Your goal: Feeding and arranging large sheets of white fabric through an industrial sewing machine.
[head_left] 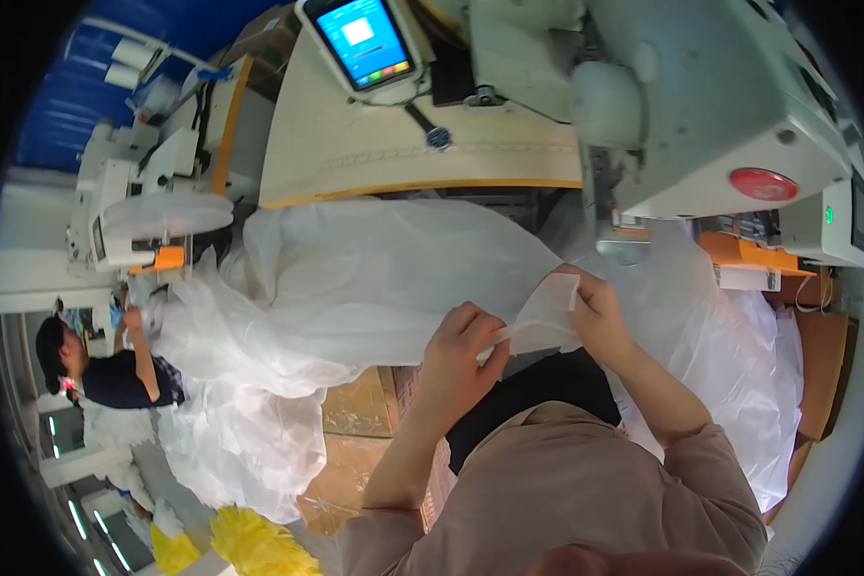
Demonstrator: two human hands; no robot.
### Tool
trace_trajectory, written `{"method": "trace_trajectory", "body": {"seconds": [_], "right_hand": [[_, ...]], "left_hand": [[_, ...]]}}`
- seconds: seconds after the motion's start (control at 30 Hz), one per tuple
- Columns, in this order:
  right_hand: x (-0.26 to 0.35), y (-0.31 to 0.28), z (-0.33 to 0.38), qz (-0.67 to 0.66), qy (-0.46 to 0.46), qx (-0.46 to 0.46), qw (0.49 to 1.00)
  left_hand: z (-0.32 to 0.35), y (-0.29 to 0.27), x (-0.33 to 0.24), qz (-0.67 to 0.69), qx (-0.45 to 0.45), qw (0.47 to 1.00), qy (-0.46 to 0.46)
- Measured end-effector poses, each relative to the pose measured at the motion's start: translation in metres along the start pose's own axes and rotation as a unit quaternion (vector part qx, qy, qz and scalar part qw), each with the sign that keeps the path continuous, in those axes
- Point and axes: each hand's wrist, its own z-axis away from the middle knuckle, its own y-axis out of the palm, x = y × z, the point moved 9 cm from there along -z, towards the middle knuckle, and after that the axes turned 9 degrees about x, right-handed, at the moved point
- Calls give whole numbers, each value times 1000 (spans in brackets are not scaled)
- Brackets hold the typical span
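A large sheet of thin, translucent white fabric (pixel 394 254) hangs over the front of the table and across my lap. My left hand (pixel 463 360) pinches its near edge between thumb and fingers. To the right, my right hand (pixel 593 309) grips the same edge, with a small flap of it standing up beside the fingers. Between the two hands a short stretch of the edge is drawn up. Just beyond my right hand is the lower arm (pixel 622 245) of a white sewing-type machine (pixel 710 115); the fabric passes close by it.
On the wooden tabletop (pixel 374 158) lie a wristwatch (pixel 439 137) and a lit touchscreen (pixel 365 43). More white fabric spills down at right, beside cardboard (pixel 826 370). A cardboard box (pixel 355 413) stands below left. Farther left, a person (pixel 106 370) works near another machine (pixel 130 211); yellow material (pixel 259 542) lies lower left.
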Motion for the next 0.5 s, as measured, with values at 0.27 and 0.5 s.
{"method": "trace_trajectory", "body": {"seconds": [0.27, 0.5], "right_hand": [[37, -51, 40, 78, -56, -107, 990], [10, -145, 57, -152, -1, -335, 930]], "left_hand": [[-46, 6, -58, -91, -134, 987, -4], [-88, 25, -36, -252, -127, 946, 161]]}}
